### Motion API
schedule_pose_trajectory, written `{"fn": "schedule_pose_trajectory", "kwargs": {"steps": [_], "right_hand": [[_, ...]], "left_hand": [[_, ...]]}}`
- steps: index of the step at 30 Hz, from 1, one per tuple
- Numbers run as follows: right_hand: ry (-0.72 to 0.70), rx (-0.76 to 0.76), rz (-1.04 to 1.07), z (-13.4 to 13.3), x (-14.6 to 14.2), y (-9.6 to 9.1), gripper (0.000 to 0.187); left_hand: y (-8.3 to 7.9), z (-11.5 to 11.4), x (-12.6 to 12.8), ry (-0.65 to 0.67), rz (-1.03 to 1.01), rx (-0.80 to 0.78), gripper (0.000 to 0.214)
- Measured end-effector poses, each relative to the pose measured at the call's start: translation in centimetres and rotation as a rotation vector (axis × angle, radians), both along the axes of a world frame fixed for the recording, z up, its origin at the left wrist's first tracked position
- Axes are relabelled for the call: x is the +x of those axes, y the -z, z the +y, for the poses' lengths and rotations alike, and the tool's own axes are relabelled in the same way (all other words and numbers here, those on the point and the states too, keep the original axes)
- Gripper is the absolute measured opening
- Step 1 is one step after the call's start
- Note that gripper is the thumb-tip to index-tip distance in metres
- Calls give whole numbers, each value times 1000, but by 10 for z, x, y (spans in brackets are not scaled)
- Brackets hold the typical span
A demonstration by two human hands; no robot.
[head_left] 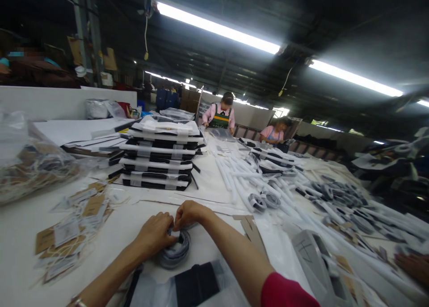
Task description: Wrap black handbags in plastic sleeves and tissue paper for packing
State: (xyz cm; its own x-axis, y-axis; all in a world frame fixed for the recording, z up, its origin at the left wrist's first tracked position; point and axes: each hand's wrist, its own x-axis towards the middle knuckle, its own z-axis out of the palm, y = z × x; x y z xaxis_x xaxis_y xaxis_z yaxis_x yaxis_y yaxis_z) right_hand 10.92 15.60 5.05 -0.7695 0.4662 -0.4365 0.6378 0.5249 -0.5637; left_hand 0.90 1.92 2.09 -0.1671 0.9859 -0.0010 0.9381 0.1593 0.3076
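A rolled grey strap (176, 253) lies on the white table just in front of me. My left hand (156, 233) holds the roll from its left side, fingers curled over the upper edge. My right hand (188, 214) pinches at the top of the roll, right against the left fingers. A small white piece (174, 233) shows between the two hands; what the right fingertips grip is hidden. Nearer to me, below the roll, lies a black folded item in clear plastic (197, 282).
Stacked black-and-white bundles (161, 155) stand ahead. Tags with strings (73, 226) lie left, beside a plastic bag (36, 168). A grey tape dispenser (318, 267) and more rolled straps (335, 193) are right. Two people (219, 115) work across the table; another hand (414, 264) shows far right.
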Motion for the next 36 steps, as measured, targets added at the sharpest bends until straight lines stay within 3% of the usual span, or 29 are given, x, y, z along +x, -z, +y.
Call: {"fn": "schedule_pose_trajectory", "kwargs": {"steps": [7,12,14,16,20,23,29,36], "right_hand": [[-47,-206,132,8,11,-12,25],[-64,-316,330,5,25,-49,35],[-56,-268,411,-3,31,-71,36],[-74,-127,464,-18,38,-94,34],[-194,326,484,-59,56,-130,23],[-286,534,519,-84,70,-143,20],[-379,574,558,-104,89,-156,20],[-308,465,593,-118,108,-169,20]], "left_hand": [[-14,-11,0,12,50,15,19],[-46,-21,6,35,120,222,12],[-62,-25,8,-3,33,316,11],[-78,-30,6,-17,-156,355,12],[-106,-42,-3,185,-605,253,30],[-117,-53,-2,276,-736,194,42],[-134,-75,25,242,-757,228,43],[-140,-88,43,151,-812,279,42]]}}
